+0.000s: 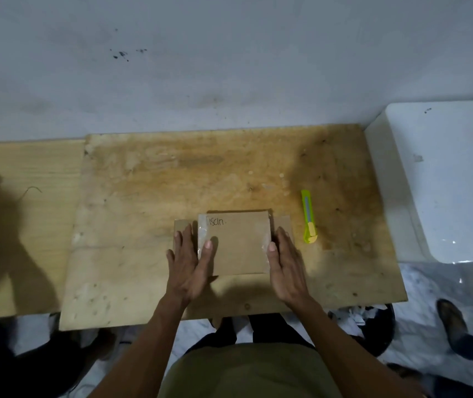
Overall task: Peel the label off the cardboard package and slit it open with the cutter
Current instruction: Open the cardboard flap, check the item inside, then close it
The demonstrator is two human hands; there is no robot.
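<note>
The package (pixel 239 244) lies flat near the front edge of the bench (pixel 143 179), about midway along it, with a wider strip of cardboard showing out from under it on either side. Both hands are laid on it with fingers straight, gripping nothing: the left hand (pixel 189 265) rests along the package's left side, thumb reaching onto the top face beside a clear tape strip (pixel 202 237), and the right hand (pixel 285 265) lies along the right side, thumb touching the taped edge there. They seem placed to steady and square the package, and perhaps to feel for a tape edge to lift. The top face carries a short handwritten word near its far left corner; I cannot pick out a separate label, unless the taped brown panel is it, so the peeling looks not yet begun. The cutter (pixel 308 216), green and yellow, lies on the bench just to the right of the package, toward the right edge, lengthways front to back, close to the right hand and untouched. A white block (pixel 445 179) stands at the bench's right end against the wall.
</note>
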